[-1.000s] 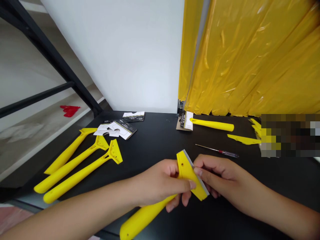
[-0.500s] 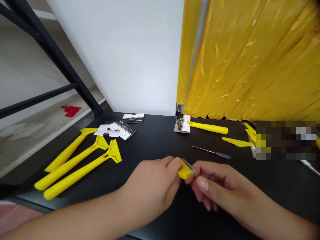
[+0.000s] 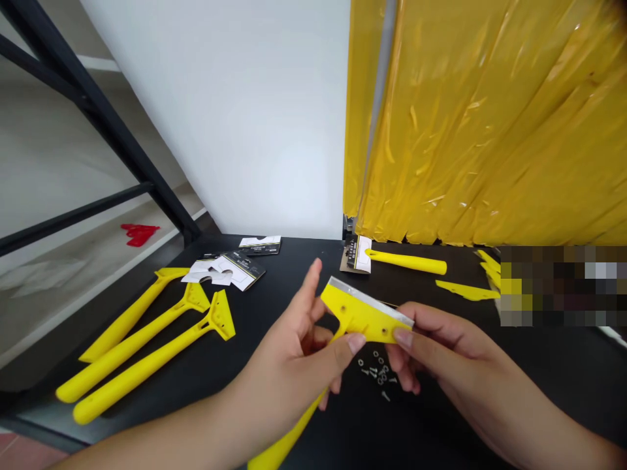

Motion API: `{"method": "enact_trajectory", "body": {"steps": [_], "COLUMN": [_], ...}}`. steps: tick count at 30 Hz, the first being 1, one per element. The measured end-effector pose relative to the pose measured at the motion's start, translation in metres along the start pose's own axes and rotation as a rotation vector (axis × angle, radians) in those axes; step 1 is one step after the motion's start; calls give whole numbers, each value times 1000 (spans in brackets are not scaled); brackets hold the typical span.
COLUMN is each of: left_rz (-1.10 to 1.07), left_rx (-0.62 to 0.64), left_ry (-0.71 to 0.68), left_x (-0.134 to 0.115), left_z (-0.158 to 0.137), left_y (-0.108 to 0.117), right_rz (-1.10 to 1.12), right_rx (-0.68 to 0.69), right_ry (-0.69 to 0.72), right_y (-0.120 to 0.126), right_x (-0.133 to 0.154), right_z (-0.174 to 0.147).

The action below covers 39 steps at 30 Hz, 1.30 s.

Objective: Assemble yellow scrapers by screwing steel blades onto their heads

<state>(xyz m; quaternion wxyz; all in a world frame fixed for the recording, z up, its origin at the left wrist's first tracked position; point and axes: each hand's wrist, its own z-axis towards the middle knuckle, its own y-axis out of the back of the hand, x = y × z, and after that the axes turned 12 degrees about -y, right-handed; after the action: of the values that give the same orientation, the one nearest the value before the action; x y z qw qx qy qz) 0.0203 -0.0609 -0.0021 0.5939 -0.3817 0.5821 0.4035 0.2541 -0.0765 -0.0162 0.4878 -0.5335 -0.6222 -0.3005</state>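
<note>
An assembly workshop: identical yellow scrapers (image 3: 147,339) lie in a row at the black table's (image 3: 539,365) left edge, printed packaging cards (image 3: 230,269) near its far edge, loose screws (image 3: 378,373) mid-table, yellow plastic sheeting (image 3: 490,117) behind.

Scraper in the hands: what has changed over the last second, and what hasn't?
Both hands keep hold of the yellow scraper. The left hand has turned and raised its head, so the metal blade edge faces up again. The right hand now pinches the head's right end. Small screws show beneath. Three scrapers at left are unmoved.
</note>
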Motion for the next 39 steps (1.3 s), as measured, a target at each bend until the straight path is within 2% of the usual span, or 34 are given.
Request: {"method": "enact_trajectory", "body": {"steps": [2,5,10,17,21,24,28,31,33,39], "left_rz": [-208,-287,-273,-246,-222,-223,-244,-261,-274,-319], "left_rx": [109,219,166,134,119,117,59,16,6,16], "left_ry": [128,196,213,256,272,258,229,219,224,228], "left_x": [3,8,15,17,15,14,12,11,10,11], "left_z": [4,7,3,3,2,3,8,14,16,19], "left_y": [-1,-1,-2,-3,-5,-4,1,6,7,6], "right_rz": [-47,-141,-271,-292,-380,-512,-698,-909,-1053,-1303], "right_rx": [27,59,81,103,102,31,-178,-282,-274,-49], "right_ry": [14,20,13,-26,-8,58,203,327,405,503], "right_y": [0,-1,1,3,5,13,36,54,63,63], "right_x": [-2,-2,1,1,1,0,2,7,8,-1], "right_z": [2,1,0,3,3,5,7,9,10,14]}}
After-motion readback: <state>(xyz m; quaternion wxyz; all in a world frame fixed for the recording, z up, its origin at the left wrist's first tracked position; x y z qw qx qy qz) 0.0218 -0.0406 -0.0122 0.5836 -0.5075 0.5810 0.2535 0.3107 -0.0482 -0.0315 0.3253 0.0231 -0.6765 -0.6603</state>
